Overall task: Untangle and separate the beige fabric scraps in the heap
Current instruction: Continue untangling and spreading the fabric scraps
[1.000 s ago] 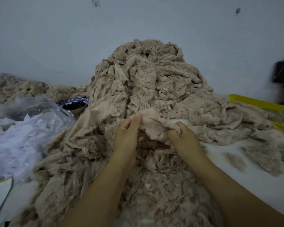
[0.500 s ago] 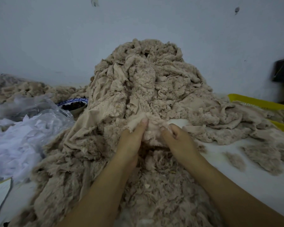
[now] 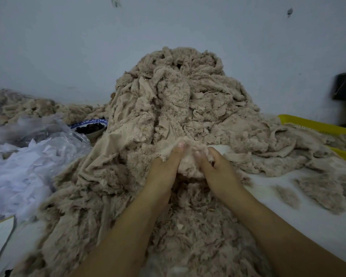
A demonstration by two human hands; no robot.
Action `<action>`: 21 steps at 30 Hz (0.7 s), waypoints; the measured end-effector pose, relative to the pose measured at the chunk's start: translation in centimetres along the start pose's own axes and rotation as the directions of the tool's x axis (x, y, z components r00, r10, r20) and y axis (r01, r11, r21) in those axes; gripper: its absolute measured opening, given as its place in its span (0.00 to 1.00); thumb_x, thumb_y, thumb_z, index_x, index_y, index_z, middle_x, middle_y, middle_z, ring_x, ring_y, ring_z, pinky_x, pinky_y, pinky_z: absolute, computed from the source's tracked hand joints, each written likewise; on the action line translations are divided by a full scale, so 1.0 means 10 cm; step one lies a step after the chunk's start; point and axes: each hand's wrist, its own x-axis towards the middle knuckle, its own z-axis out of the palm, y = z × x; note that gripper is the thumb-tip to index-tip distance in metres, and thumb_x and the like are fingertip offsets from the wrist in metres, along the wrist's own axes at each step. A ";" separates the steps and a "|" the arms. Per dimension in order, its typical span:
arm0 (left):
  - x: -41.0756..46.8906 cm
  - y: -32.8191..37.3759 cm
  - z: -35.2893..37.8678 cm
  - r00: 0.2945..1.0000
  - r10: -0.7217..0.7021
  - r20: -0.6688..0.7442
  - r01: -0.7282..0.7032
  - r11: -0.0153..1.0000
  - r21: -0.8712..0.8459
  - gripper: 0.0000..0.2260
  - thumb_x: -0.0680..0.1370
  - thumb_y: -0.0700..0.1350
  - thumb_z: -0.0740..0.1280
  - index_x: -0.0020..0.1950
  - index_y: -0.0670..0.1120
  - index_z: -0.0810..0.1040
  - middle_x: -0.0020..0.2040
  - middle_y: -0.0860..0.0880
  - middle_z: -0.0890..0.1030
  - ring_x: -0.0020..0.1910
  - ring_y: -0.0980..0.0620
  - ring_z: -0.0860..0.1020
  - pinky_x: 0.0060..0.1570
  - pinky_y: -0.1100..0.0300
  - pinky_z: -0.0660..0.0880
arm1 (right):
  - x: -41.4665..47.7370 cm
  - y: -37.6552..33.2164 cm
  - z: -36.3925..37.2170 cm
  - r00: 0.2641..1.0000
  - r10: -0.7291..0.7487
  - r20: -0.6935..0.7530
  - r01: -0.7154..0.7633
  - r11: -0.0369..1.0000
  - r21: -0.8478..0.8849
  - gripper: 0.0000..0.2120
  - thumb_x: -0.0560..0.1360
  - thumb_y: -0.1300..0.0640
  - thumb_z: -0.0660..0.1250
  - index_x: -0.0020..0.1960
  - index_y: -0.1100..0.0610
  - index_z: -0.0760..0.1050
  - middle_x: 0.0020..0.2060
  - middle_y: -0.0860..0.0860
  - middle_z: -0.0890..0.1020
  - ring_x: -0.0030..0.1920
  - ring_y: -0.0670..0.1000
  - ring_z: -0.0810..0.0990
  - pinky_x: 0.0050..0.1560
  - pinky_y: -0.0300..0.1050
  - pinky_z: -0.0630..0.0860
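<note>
The heap (image 3: pixel 178 100) of beige fabric scraps rises in a tall mound against the pale wall (image 3: pixel 68 47), spilling forward over the white surface (image 3: pixel 288 226) towards the person. At the heap's near slope, about halfway down, both hands meet on one paler scrap (image 3: pixel 188 162). The left hand (image 3: pixel 164 168) pinches its upper edge, and the right hand (image 3: pixel 218 170) has its fingers (image 3: pixel 201 158) curled into the bunched cloth just beside it, so the two hands are almost touching. The scrap's far edge runs back into the heap, and whether it is free of the tangle I cannot tell.

To the left of the heap lies a clear plastic bag (image 3: pixel 38 132) with white cloth below it, and a blue-rimmed bowl (image 3: pixel 90 126) of something dark sits tucked against the heap's left foot. To the right of the heap a yellow tray (image 3: pixel 316 124) shows under more beige fabric — and a few loose tufts (image 3: pixel 288 194) lie apart on the surface, near the right forearm.
</note>
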 end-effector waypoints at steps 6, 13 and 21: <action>0.09 -0.01 -0.04 0.995 -0.086 -0.042 0.079 0.986 -0.150 0.44 0.59 0.72 0.73 0.65 0.43 0.78 0.58 0.47 0.85 0.56 0.50 0.84 0.61 0.48 0.78 | 0.01 0.02 -0.11 0.986 0.086 -0.140 -0.057 0.978 0.202 0.27 0.81 0.37 0.54 0.36 0.55 0.75 0.26 0.54 0.66 0.27 0.50 0.67 0.35 0.43 0.62; 0.12 -0.03 -0.06 0.995 -0.078 -0.062 0.059 0.964 -0.261 0.30 0.71 0.63 0.71 0.62 0.41 0.79 0.57 0.44 0.85 0.55 0.48 0.84 0.52 0.57 0.81 | 0.03 0.01 -0.10 0.973 0.190 -0.128 -0.135 0.928 0.347 0.30 0.80 0.35 0.54 0.27 0.49 0.75 0.20 0.47 0.73 0.21 0.48 0.72 0.27 0.41 0.70; 0.13 0.02 -0.12 0.986 -0.103 0.131 0.147 0.907 -0.395 0.25 0.74 0.57 0.66 0.63 0.41 0.79 0.58 0.44 0.85 0.57 0.48 0.83 0.52 0.54 0.80 | 0.03 0.05 -0.10 0.973 0.223 -0.060 -0.185 0.908 0.375 0.40 0.64 0.19 0.50 0.37 0.53 0.81 0.27 0.51 0.81 0.27 0.49 0.79 0.28 0.40 0.76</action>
